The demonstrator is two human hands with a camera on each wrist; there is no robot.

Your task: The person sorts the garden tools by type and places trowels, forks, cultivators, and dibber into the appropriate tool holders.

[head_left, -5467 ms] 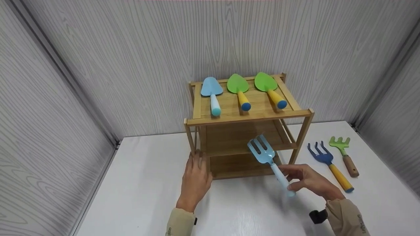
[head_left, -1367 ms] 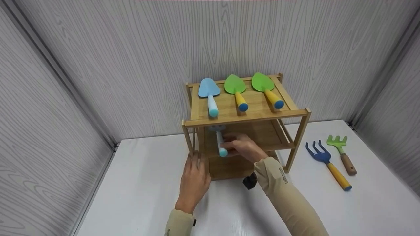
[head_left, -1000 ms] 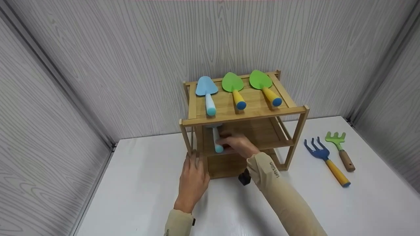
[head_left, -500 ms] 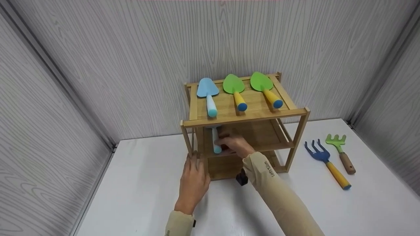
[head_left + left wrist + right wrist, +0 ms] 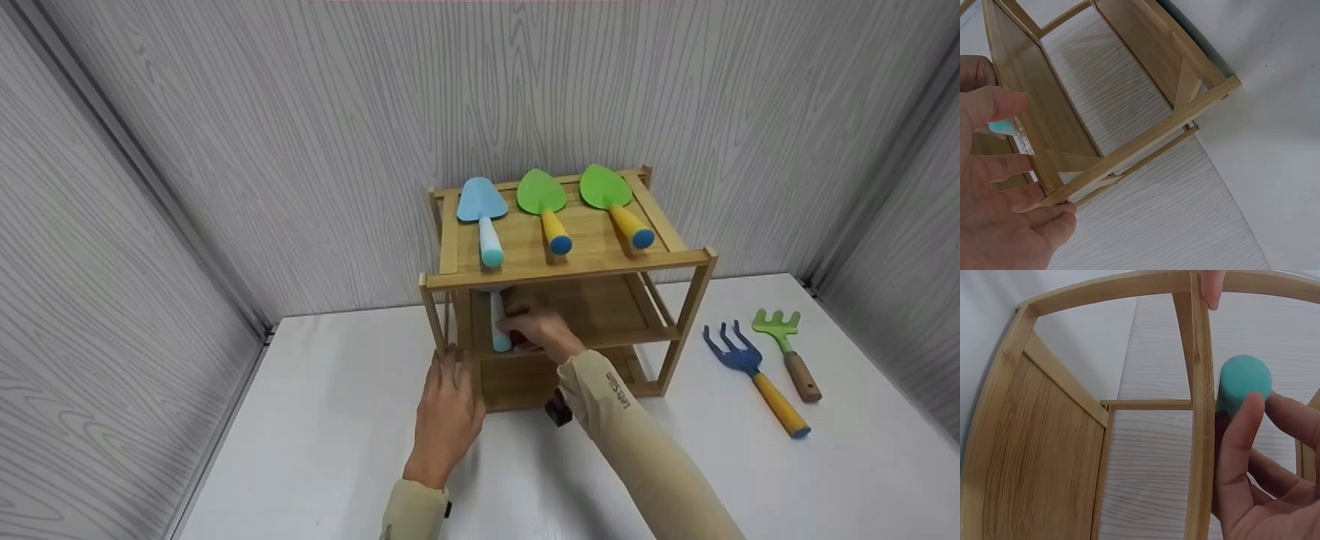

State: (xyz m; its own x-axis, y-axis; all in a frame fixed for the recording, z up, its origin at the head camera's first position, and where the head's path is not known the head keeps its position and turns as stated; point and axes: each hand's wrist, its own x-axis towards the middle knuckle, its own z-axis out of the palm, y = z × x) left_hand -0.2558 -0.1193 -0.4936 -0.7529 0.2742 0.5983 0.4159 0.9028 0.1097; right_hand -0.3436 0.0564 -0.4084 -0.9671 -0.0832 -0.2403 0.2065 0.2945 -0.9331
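Note:
A light-blue hand fork (image 5: 497,319) lies at the left of the middle shelf in a wooden rack (image 5: 570,271). Its tines are mostly hidden under the top shelf. My right hand (image 5: 541,328) pinches its handle between thumb and fingers; in the right wrist view the turquoise handle end (image 5: 1246,379) shows beside my thumb. My left hand (image 5: 448,412) holds the rack's front left leg near the middle shelf. In the left wrist view, fingers of my left hand (image 5: 1005,225) bend about the wooden frame (image 5: 1145,143).
On the top shelf lie a light-blue trowel (image 5: 481,201) and two green trowels (image 5: 541,192) with yellow handles. A blue hand fork with yellow handle (image 5: 780,403) and a green rake with wooden handle (image 5: 801,375) lie on the white table (image 5: 337,420) to the right.
The light-blue fork has gone from above the table, right of centre, onto the middle shelf at left, carried by my right hand. My left hand has stayed at the rack's leg.

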